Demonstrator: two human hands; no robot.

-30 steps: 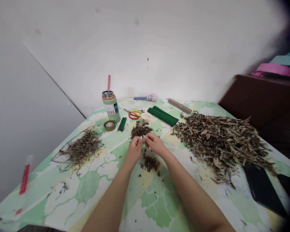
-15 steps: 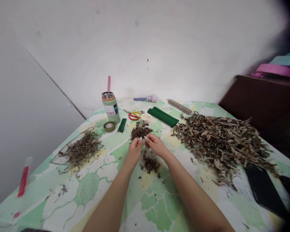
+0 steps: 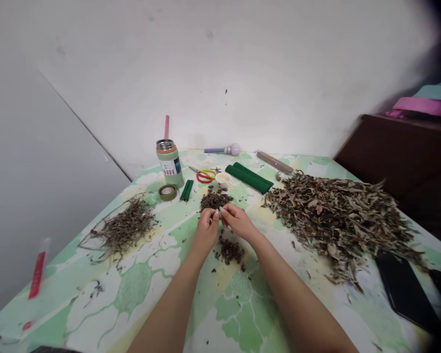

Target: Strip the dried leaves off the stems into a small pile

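My left hand (image 3: 207,228) and my right hand (image 3: 236,221) meet fingertip to fingertip over the green-and-white patterned table (image 3: 139,274). Both are pinched closed on something too small to make out. Just below them lies a small heap of dark crumbled bits (image 3: 230,250). A second dark heap (image 3: 215,199) sits just beyond the fingertips. A big pile of dried leaves (image 3: 338,215) spreads to the right, and a pile of thin dry stems (image 3: 127,226) lies to the left.
At the back stand a green flask (image 3: 169,163), a tape roll (image 3: 167,192), red-and-yellow scissors (image 3: 205,174), a small white cup (image 3: 222,178), green rolls (image 3: 249,177) and a lilac-handled tool (image 3: 223,149). A black phone (image 3: 402,288) lies front right, a dark cabinet (image 3: 397,147) beyond.
Both hands stay pinched together in the same spot over the dark bits; only tiny finger shifts and a slight camera move show.
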